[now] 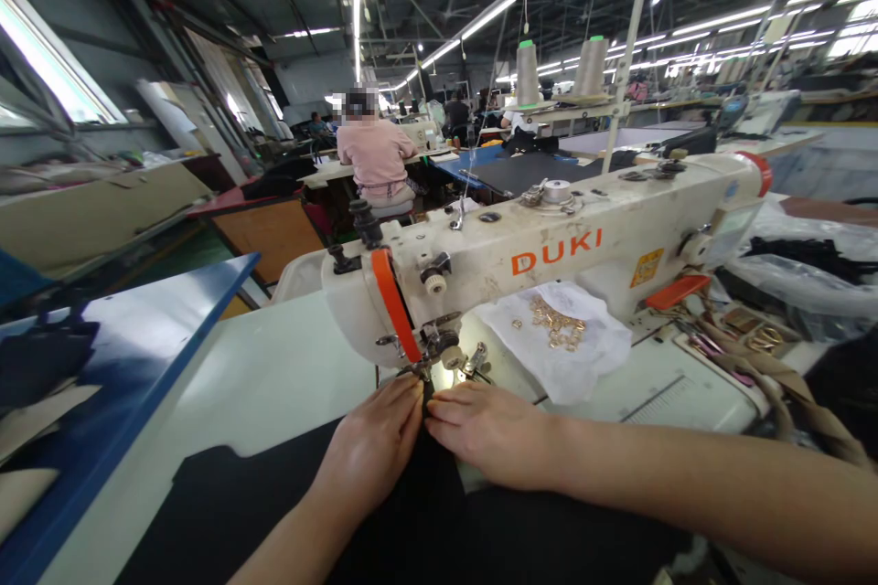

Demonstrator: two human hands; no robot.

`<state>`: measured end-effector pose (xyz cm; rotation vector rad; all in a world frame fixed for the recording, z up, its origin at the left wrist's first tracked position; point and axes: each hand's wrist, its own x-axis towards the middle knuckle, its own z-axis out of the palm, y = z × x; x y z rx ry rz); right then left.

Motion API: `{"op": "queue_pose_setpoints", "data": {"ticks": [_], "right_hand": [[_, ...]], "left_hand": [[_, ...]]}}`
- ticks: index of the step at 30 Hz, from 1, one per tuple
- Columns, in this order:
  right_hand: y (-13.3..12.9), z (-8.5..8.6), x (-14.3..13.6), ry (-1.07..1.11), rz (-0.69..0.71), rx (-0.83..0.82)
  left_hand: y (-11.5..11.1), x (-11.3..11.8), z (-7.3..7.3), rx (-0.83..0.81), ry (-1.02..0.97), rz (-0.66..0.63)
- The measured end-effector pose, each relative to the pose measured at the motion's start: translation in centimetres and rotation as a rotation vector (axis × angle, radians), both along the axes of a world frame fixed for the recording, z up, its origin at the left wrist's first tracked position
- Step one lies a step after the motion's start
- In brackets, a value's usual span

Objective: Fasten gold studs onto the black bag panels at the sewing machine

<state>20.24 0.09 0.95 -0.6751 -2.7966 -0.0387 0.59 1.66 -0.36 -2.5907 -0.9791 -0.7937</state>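
Observation:
A white sewing machine (549, 238) with orange lettering stands across the table before me. Black fabric (274, 484) spreads over the table's front, and a narrow part of it runs up to the needle area. Just left of the presser foot, my left hand (374, 439) grips the fabric with its fingers pressed together. My right hand (494, 430) pinches the same fabric from the right side, close to the left fingertips. The needle tip and the fabric edge under it are mostly hidden by my fingers and the machine head.
White cloth (500, 320) with small gold metal rings (562, 329) lies behind my right hand. A blue-edged table (157, 320) is at left. Two thread cones (527, 78) stand above the machine. A person in pink (376, 151) sits ahead. Straps and plastic bags crowd the right.

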Motion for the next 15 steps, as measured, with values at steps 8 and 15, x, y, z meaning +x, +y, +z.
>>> {"op": "queue_pose_setpoints", "data": {"ticks": [8,15], "right_hand": [[0.37,-0.13,-0.14,0.003,0.000,0.016],[0.26,-0.18,-0.13,0.009,-0.002,0.016]], "left_hand": [[0.46,-0.04,0.05,0.044,0.021,0.008],[0.22,0.18,0.25,0.033,0.021,0.024]]}}
